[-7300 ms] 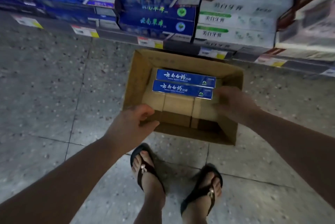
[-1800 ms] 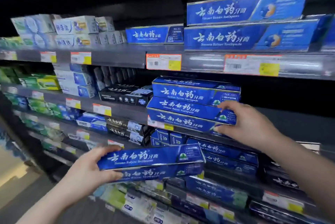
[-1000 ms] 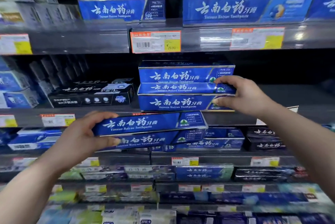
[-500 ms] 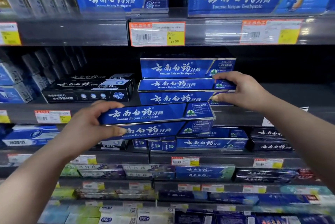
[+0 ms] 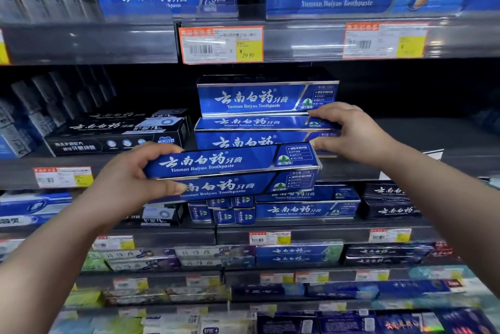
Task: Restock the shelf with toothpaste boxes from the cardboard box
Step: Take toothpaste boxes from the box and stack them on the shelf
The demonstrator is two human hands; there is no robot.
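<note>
Toothpaste boxes [image 5: 251, 99], blue, stacked on the shelf [image 5: 446, 141]: I see my right fingers [image 5: 328, 112] grasping the stack's right end. Just left and nearer, my left fingers [image 5: 159, 148] grip two more boxes [image 5: 216, 163].

Our left hand [image 5: 127, 182] grips two boxes [image 5: 230, 168] of glossy blue card with shiny silver foil edges. The stack [image 5: 259, 106] our right hand [image 5: 354, 133] pinches has the same glossy card and foil trim. Left of the hands, black boxes [image 5: 119, 130] look like card too, with a duller sheen. Above the hands, a paper price tag [image 5: 221, 44] sits behind a clear, reflective plastic strip [image 5: 89, 44].
</note>
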